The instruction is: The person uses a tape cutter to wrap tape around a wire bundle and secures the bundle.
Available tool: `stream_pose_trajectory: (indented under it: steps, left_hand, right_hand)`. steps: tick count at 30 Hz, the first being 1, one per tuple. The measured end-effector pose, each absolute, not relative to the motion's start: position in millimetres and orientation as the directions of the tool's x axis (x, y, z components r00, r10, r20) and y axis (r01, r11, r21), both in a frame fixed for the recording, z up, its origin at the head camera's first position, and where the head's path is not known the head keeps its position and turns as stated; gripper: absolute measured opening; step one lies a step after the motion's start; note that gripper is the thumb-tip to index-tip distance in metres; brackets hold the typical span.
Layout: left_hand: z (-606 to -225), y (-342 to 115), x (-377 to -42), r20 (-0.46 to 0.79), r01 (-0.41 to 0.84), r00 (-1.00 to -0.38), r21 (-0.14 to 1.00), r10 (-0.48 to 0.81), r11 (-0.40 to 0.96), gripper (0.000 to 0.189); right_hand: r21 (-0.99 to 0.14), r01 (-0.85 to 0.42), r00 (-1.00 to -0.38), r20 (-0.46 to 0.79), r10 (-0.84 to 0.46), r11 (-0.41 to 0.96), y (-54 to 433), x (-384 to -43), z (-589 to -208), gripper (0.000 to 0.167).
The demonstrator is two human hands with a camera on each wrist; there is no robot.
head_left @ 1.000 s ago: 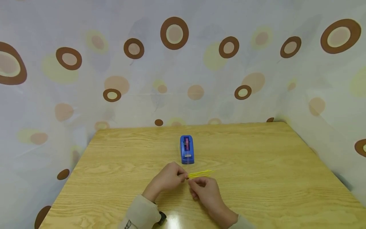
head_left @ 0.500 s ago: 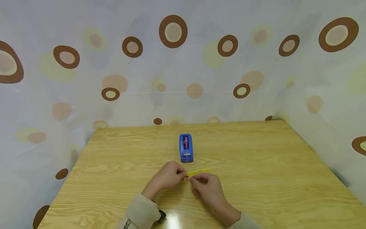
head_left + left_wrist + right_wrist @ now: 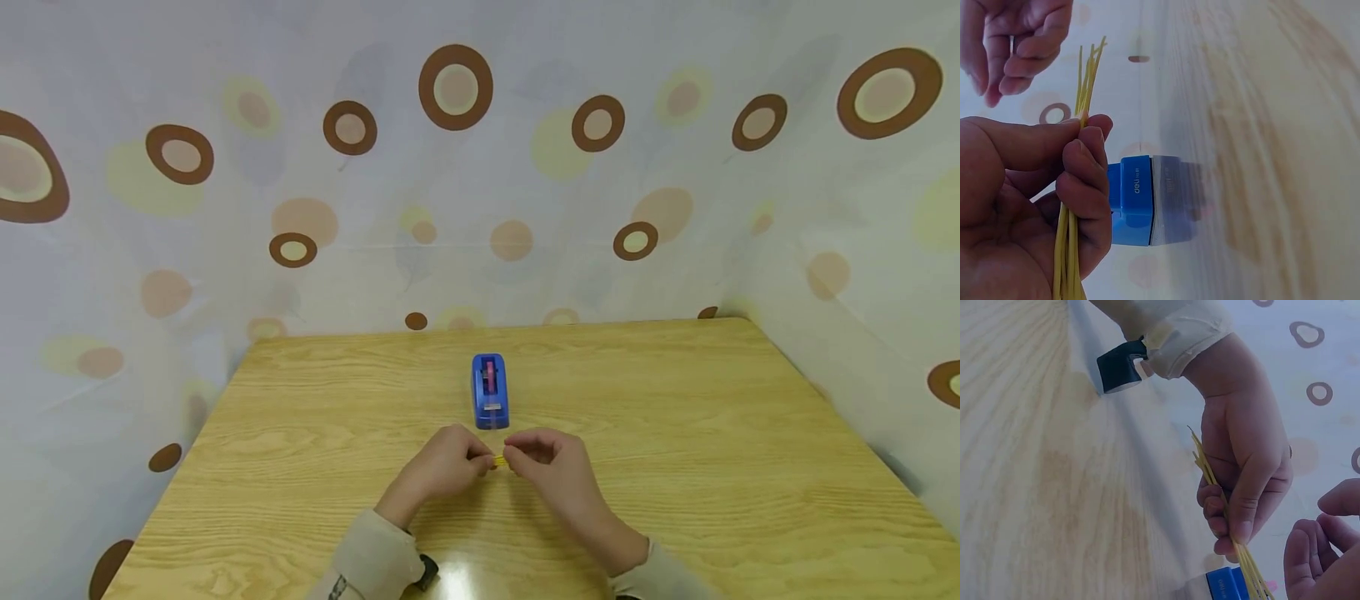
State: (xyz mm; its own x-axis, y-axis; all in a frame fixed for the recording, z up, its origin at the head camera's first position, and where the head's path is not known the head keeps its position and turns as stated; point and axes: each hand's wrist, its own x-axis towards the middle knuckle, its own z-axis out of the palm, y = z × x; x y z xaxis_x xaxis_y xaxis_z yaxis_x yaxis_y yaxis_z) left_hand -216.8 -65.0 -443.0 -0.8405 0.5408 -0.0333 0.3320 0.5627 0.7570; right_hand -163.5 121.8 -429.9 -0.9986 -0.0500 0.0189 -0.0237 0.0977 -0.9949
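A bundle of thin yellow strands (image 3: pixel 500 460) is pinched between the thumb and fingers of my left hand (image 3: pixel 448 462). In the left wrist view the strands (image 3: pixel 1089 84) fan out slightly above the grip, and their other ends run down past the palm. My right hand (image 3: pixel 558 475) is just right of the bundle in the head view, covering its right part. Both wrist views show the right hand (image 3: pixel 1019 47) apart from the strands, fingers loosely bent, with nothing visible between them. A blue tape dispenser (image 3: pixel 491 417) with a pink roll stands just beyond the hands.
The wooden table (image 3: pixel 675 417) stretches out on both sides of the hands. A pale curtain (image 3: pixel 510 192) with brown ring patterns hangs behind it and at its sides. A black band (image 3: pixel 427 572) shows at the left wrist.
My right hand has moved up and slightly right, from below the bundle to beside it, now covering the strands' right part in the head view. My left hand keeps its grip almost in place.
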Motion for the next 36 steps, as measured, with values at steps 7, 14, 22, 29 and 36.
stream_pose_trajectory:
  steps: [7, 14, 22, 29, 36]
  left_hand:
    - [-443.2, -66.3, -216.6, -0.022, 0.347, -0.841, 0.745, 0.540, 0.570, 0.018]
    - [-441.1, -66.1, -217.1, -0.017, 0.355, -0.838, 0.741, 0.545, 0.570, 0.018]
    - [-443.0, -64.4, -217.5, 0.019, 0.405, -0.826, 0.716, 0.563, 0.569, 0.017]
    - [-445.6, -62.4, -218.0, 0.014, 0.399, -0.826, 0.721, 0.564, 0.566, 0.016]
    - [-445.9, -65.0, -218.8, 0.015, 0.400, -0.834, 0.705, 0.552, 0.585, 0.015]
  right_hand:
    - [-0.990, -0.055, -0.997, 0.048, -0.056, 0.133, 124.1, -175.5, -419.2, 0.009]
    - [-0.983, -0.117, -0.990, 0.104, -0.095, 0.144, 127.6, -191.4, -410.1, 0.015]
    - [-0.983, -0.138, -0.986, 0.125, -0.110, 0.118, 130.9, -212.7, -412.6, 0.015]
    - [-0.984, -0.078, -0.994, 0.063, -0.094, 0.163, 135.3, -219.9, -424.9, 0.015]
    - [-0.978, -0.077, -0.989, 0.051, -0.137, 0.191, 135.7, -221.9, -430.0, 0.020]
